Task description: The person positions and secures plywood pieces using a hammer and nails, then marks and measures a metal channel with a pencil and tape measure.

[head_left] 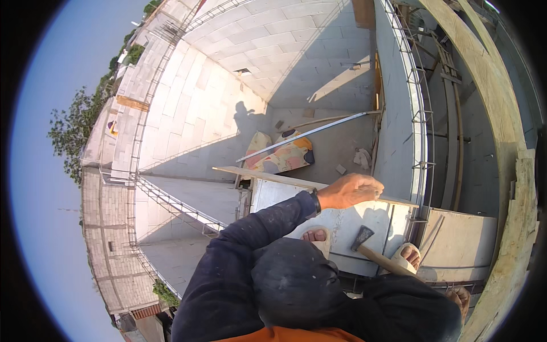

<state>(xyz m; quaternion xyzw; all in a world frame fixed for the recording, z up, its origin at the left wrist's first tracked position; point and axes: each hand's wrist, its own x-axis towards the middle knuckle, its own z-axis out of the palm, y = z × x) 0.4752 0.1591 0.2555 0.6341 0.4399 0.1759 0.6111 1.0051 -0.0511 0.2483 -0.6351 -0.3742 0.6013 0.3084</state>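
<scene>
My left hand (350, 192) reaches out over pale boards, its fingers curled together. Whatever they may pinch is too small or hidden to make out. At the lower right, part of my right hand (459, 301) shows beyond a dark sleeve. It appears closed around the far end of a hammer's wooden handle, though dark cloth covers part of the grip. The hammer's dark, flared metal head (363, 235) lies low over the boards (342, 249), between my two sandalled feet.
Below and ahead, a block-walled room (336, 148) holds a patterned cloth bundle (285, 155) and a long pale bar (307, 134). Steel rebar cages (420, 114) top the walls. A curved timber plank (484, 74) runs along the right. Gaps drop beside the boards.
</scene>
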